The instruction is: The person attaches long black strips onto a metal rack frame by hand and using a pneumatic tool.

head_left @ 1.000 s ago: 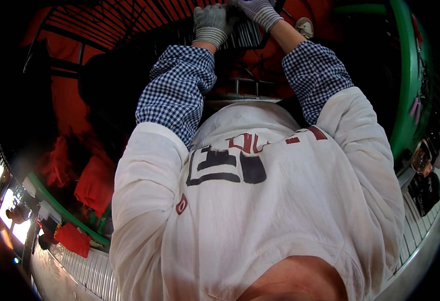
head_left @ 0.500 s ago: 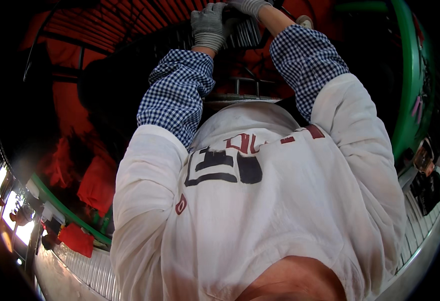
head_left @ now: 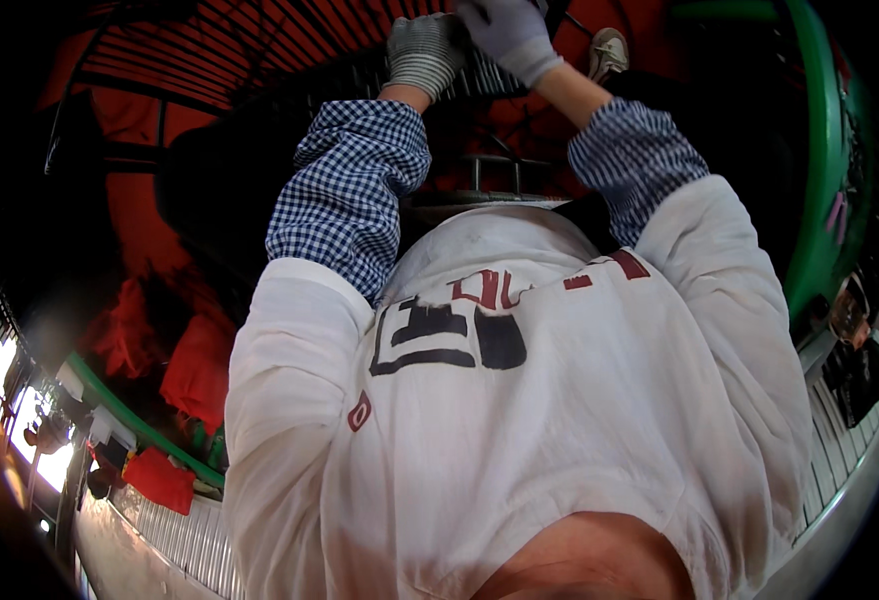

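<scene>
My left hand [head_left: 423, 56], in a grey striped knit glove, is closed at the edge of a black wire frame [head_left: 221, 48] made of many thin parallel bars. Its fingertips are hidden behind the hand, among the dark bars. Close beside it, my right hand [head_left: 511, 38] wears a pale glove and is smeared by motion; its fingers partly run out of the top of the picture. Below the two hands shows a dark ribbed part [head_left: 481, 78], apparently belonging to the frame. Whether the right hand touches it I cannot tell.
Red floor [head_left: 139, 215] shows beneath the frame. A shoe [head_left: 608, 55] is at the upper right. A green curved rail [head_left: 815, 200] runs down the right side. Red cloth [head_left: 195, 370] hangs at the left, beside another green rail [head_left: 149, 440].
My right hand has moved down and back, and its wrist and sleeve have shifted right, uncovering more of the shoe. My left hand has stayed nearly in place on the frame.
</scene>
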`<state>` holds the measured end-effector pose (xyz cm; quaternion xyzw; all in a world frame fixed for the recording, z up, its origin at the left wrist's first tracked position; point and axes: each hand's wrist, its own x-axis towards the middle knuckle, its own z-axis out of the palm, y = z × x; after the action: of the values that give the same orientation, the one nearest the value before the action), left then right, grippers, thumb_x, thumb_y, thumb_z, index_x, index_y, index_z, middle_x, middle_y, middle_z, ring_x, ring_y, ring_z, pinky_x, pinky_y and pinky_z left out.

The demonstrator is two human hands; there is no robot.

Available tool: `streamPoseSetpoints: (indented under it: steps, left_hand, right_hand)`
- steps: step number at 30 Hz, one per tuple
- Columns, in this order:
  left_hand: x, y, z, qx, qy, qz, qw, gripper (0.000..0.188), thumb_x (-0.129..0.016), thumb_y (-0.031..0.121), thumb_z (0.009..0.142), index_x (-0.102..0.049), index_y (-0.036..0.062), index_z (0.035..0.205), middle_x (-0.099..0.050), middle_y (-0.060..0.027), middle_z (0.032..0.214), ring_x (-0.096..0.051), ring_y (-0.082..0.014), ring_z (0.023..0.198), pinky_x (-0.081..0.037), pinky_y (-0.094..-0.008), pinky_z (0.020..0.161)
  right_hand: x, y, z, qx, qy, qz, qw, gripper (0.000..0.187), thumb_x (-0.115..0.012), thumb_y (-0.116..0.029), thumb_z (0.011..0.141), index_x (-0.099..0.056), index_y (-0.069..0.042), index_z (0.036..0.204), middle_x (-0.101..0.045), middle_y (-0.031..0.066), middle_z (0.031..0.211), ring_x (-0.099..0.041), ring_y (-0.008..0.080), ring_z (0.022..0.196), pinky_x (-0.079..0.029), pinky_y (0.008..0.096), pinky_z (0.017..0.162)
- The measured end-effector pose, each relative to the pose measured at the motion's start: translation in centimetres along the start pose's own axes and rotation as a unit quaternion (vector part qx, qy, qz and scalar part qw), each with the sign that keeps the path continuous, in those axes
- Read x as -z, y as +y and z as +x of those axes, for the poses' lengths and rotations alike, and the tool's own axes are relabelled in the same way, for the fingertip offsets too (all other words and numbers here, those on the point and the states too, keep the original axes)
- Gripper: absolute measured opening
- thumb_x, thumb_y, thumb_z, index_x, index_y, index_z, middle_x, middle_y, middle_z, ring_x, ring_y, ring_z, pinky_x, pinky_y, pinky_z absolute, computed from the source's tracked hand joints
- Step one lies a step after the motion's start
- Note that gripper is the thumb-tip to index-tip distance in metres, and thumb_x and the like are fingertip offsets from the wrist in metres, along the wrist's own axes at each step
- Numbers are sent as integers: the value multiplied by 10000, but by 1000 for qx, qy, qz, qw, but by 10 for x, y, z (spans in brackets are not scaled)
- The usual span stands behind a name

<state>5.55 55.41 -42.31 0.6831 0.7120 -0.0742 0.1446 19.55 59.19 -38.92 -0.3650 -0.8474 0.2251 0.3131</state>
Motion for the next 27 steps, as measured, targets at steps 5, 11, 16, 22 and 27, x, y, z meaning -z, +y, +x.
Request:
streamPoseSetpoints:
  steps: [5,11,16,22,27]
  left_hand:
    - [9,4,-13,1,86,-100,991,330,-588,400,964,-665,295,1267,-716,-44,1164,-640,-328,1057,-474,-458,1021]
    - [26,2,-15,-1,27,-101,994,325,-562,399,985,-666,280,1269,-724,-13,1141,-657,-275,1014,-425,-450,1064]
    - [25,-2,-14,-14,38,-109,993,328,-550,399,995,-656,280,1282,-720,-17,1152,-646,-276,1071,-446,-476,1056]
    - [30,-1,-12,-16,31,-97,995,361,-564,417,983,-633,283,1311,-710,-16,1179,-650,-256,1099,-515,-481,991]
    - [9,-13,-13,-31,40,-179,983,397,-596,443,955,-630,277,1314,-695,-12,1215,-659,-244,1090,-533,-452,976]
  right_hand:
    - [-3,-22,-29,-308,-242,-125,912,342,-513,-343,984,-657,-101,1177,-708,145,1091,-707,303,939,-583,408,820]
    - [-37,13,-44,-335,-151,-53,929,310,-542,-240,979,-644,-91,1229,-675,204,1183,-665,344,1072,-551,420,900]
    - [-41,33,-32,-334,-229,126,906,318,-550,-229,980,-647,-84,1246,-699,171,1110,-669,295,962,-538,384,863]
    - [-51,59,-57,-94,-291,-190,933,323,-567,-170,978,-607,-102,1291,-715,143,1034,-691,273,971,-581,394,810]
    - [-2,11,-43,-285,-258,119,916,230,-566,-250,995,-672,-82,1110,-677,99,799,-616,235,550,-524,362,512]
